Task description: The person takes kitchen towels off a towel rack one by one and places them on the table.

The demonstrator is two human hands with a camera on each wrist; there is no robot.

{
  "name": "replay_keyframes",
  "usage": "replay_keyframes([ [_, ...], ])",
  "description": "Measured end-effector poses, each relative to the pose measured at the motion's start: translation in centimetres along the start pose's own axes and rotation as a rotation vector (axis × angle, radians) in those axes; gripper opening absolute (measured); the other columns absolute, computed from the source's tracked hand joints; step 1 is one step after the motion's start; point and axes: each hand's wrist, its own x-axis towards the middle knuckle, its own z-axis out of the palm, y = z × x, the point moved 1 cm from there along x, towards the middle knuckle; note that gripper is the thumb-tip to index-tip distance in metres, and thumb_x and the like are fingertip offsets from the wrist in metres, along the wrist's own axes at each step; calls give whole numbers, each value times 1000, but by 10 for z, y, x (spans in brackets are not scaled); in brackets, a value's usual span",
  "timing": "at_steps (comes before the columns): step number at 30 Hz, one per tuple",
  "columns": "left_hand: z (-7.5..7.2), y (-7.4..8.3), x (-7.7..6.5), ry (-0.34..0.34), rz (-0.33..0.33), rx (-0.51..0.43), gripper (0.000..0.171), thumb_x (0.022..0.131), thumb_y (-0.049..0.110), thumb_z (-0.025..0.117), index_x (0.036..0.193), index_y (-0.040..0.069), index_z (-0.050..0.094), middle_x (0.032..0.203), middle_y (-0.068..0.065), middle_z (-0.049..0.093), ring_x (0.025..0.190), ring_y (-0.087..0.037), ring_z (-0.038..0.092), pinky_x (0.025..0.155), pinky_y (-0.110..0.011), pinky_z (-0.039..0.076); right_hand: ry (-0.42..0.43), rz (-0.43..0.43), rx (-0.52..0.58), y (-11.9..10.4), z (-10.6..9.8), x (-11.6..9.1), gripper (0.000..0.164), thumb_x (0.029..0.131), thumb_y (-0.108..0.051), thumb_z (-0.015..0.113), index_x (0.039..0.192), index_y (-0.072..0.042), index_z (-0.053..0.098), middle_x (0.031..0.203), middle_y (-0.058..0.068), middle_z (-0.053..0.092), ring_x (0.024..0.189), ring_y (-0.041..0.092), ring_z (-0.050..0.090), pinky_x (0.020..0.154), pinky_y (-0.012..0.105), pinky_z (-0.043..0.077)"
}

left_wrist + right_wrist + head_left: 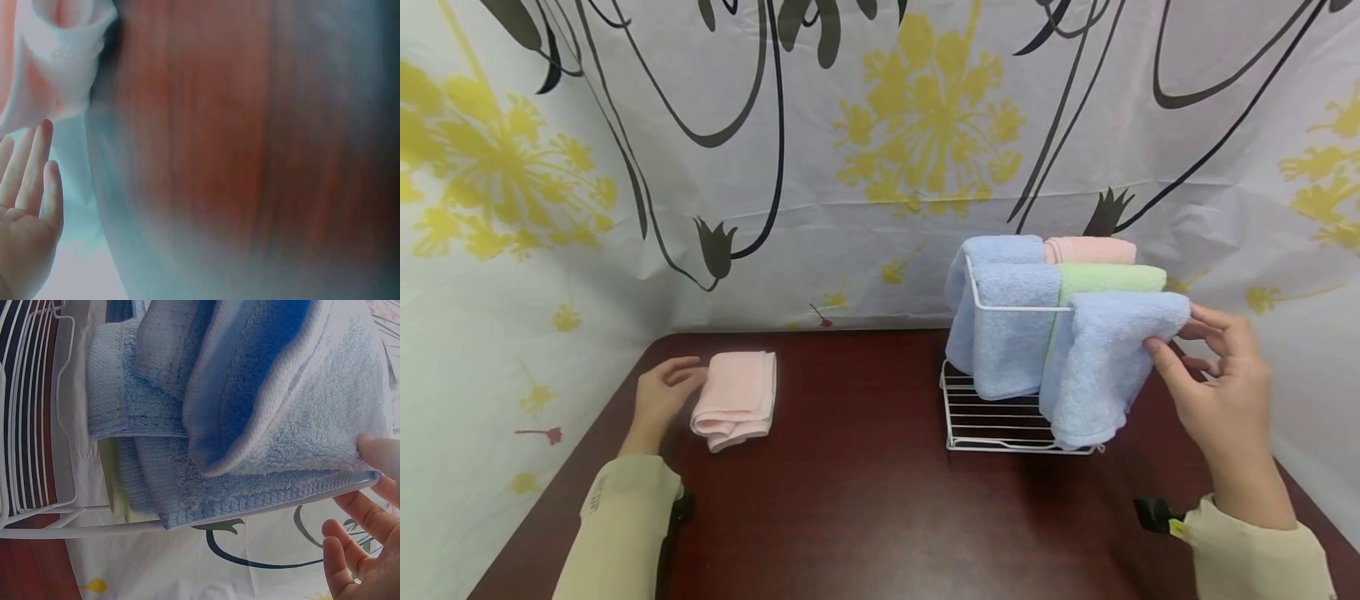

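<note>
A folded pink towel (736, 393) lies on the left of the table. My left hand (662, 396) is at its left edge, its fingers close to the cloth; in the left wrist view the fingers are extended and grip nothing. On the right stands a white wire rack (951, 417) with towels draped over its bars. My right hand (1225, 379) pinches the upper right corner of the front blue towel (1105, 367), thumb in front and fingers behind. The right wrist view shows that blue towel (325, 419) hanging over the rack's bar beside the thumb.
Behind the front towel hang a green towel (1112, 277), another blue towel (1011, 333), a pink towel (1090, 249) and a rear blue towel (1003, 248). A flower-patterned cloth (820, 183) rises behind the dark red table (865, 500).
</note>
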Motion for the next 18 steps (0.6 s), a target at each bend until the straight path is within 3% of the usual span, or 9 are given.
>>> replay_keyframes([
  [6,-7,3,-3,-8,50,-3,45,93,26,72,130,2,61,114,-12,74,81,20,57,76,-4,46,1,4,-3,-1,0,-1,55,82,7,73,133,-1,56,116,-30,53,100,-12,57,77,0,44],
  [13,-8,13,-7,-38,119,36,42,94,23,70,129,2,62,124,-23,67,84,23,54,78,-3,44,1,17,3,-1,1,-1,55,83,7,73,134,-2,56,115,-29,54,100,-11,57,76,0,44],
  [18,-7,20,-13,-72,174,36,39,94,22,70,127,1,63,124,-24,67,87,22,56,78,-3,45,-4,17,-3,-1,0,-1,55,83,7,73,134,-1,56,115,-30,53,100,-12,57,76,0,44],
])
